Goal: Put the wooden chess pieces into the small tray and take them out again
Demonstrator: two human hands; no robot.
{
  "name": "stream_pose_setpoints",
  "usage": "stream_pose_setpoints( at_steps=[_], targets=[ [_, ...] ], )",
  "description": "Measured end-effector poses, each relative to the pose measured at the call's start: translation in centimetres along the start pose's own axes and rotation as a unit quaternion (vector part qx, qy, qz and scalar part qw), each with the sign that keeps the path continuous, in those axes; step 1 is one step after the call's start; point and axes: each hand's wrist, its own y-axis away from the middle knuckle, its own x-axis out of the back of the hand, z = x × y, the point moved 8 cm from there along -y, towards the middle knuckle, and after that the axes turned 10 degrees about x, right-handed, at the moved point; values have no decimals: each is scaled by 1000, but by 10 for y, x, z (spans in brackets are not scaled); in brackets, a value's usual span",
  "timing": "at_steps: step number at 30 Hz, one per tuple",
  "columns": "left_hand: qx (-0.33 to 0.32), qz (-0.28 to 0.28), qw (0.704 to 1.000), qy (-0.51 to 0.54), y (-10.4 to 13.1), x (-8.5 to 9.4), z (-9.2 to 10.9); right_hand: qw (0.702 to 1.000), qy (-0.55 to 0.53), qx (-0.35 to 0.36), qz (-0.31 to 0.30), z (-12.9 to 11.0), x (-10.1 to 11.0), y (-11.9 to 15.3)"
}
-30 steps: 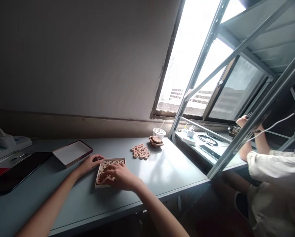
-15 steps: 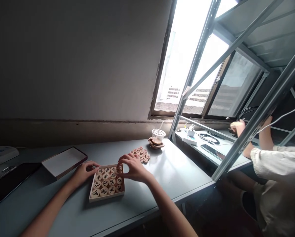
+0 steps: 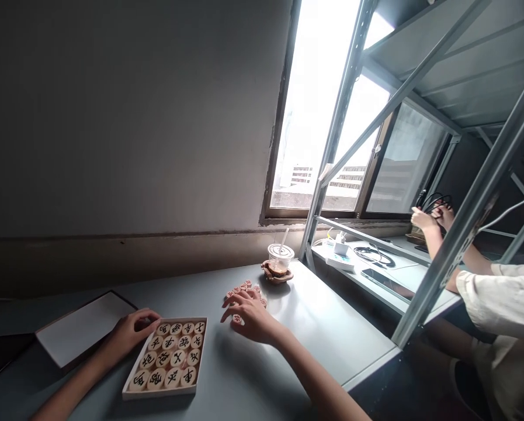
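In the head view, a shallow box [image 3: 160, 395] holds rows of round wooden Chinese chess pieces [image 3: 171, 342] with dark characters facing up. My left hand [image 3: 132, 328] is at its far left corner, curved thumb and fingers pinching the rim there. My right hand [image 3: 255, 316] hovers over or touches a cluster of pieces with red characters [image 3: 247, 284] beyond the box, partly covering them. Its fingers are bent but spread, with nothing visible between them. One red piece [image 3: 236, 319] shows just under the fingers.
The upturned box lid [image 3: 86, 327] lies to the left, near a dark flat object [image 3: 3, 354]. A plastic cup with a straw [image 3: 281, 255] stands in a brown holder [image 3: 277, 273] at the back. A metal frame [image 3: 332, 152] rises at right; another person's hands [image 3: 428, 219] hold black cable.
My right hand has left the box's far right corner for the red pieces, leaving a piece in that corner. The view has shifted. The other person has lifted the black cable.
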Motion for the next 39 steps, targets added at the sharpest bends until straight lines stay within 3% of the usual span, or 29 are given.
stream_pose_setpoints(
  at_steps=[4,8,10,15,19,39],
  targets=[
    [-42,31,999,-13,-5,3,-4,999,-11,32,9,-23,1,-33],
    [-57,66,996,-31,-5,8,-8,996,53,52,-47,-37,-35,-70],
    [-60,79,994,-37,-4,10,-8,996,71,34,-43,-36,-51,-78],
    [-65,88,993,-52,-4,9,-5,998,54,-30,29,-26,-61,-74],
    [-58,84,993,-62,-1,8,-5,996,54,-70,24,-19,-60,-67],
    [-59,91,990,-89,2,10,-6,992,-17,-85,88,-13,-48,-67]
  ],
)
